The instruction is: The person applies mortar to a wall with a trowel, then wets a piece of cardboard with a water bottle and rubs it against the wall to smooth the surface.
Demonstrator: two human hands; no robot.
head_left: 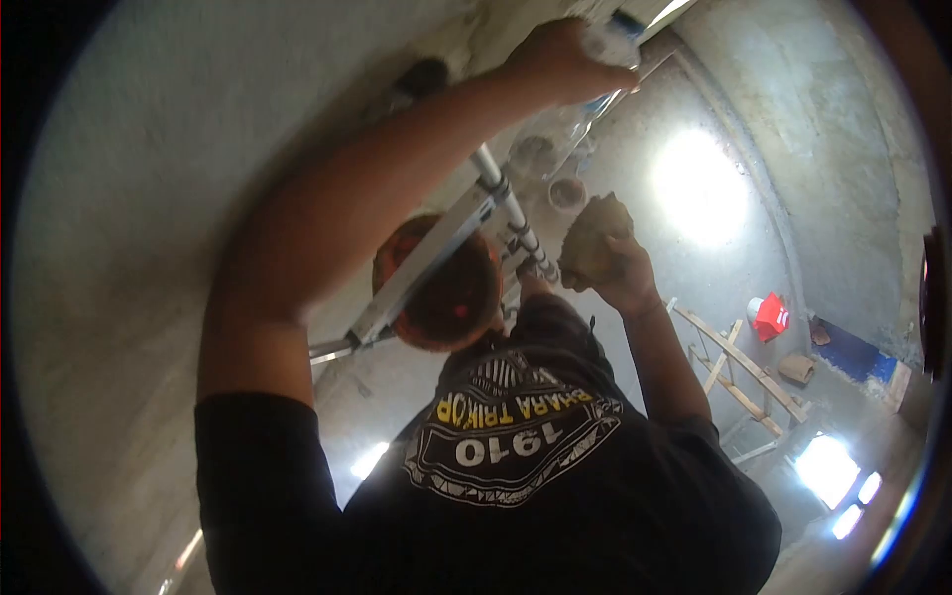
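Observation:
At the top, my left hand (565,61) is raised against the wall, its fingers closed round a whitish thing with blue parts (609,46), whose kind I cannot tell. My right hand (630,278), lower and nearer my body, grips a flat, rough-edged grey-brown piece (596,241) caked like mortar. Below my left forearm an orange bucket (448,322) with dark contents sits at an aluminium ladder (421,263), whose rail crosses over its opening. My legs and a bare foot (535,276) show beside the ladder's rungs.
Far below on the floor stand a round pail (567,194) and a greyish container (533,154). A wooden trestle (739,367), a red bag (770,317), a tan sack (796,369) and a blue panel (851,352) lie to the right. The plastered wall (149,218) rises close on the left.

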